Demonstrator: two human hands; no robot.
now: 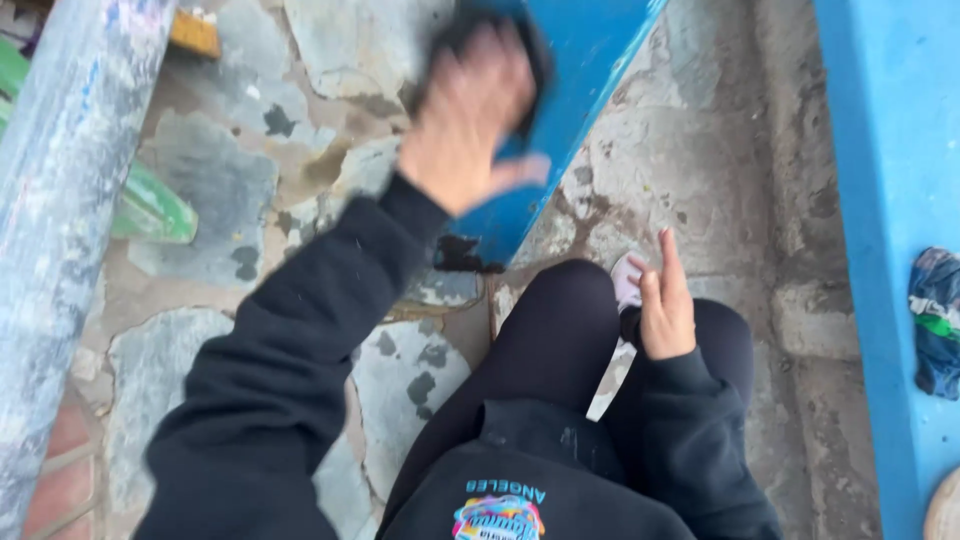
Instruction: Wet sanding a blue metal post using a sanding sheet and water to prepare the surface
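My left hand [470, 120] is blurred and pressed against a slanted blue painted panel [590, 50], gripping a dark pad or cloth [535, 45] whose edges show around the fingers. My right hand [665, 305] rests empty above my right knee, fingers loosely apart and pointing up. Both arms wear black sleeves, and my legs in black trousers are bent under me. A pale shoe [627, 280] peeks out by the right hand.
Cracked stone paving [240, 190] covers the ground. A grey paint-speckled pole [60, 200] runs down the left. A green board [150, 205] lies behind it. At right stands a blue ledge [890, 150] with a crumpled coloured rag [937, 320].
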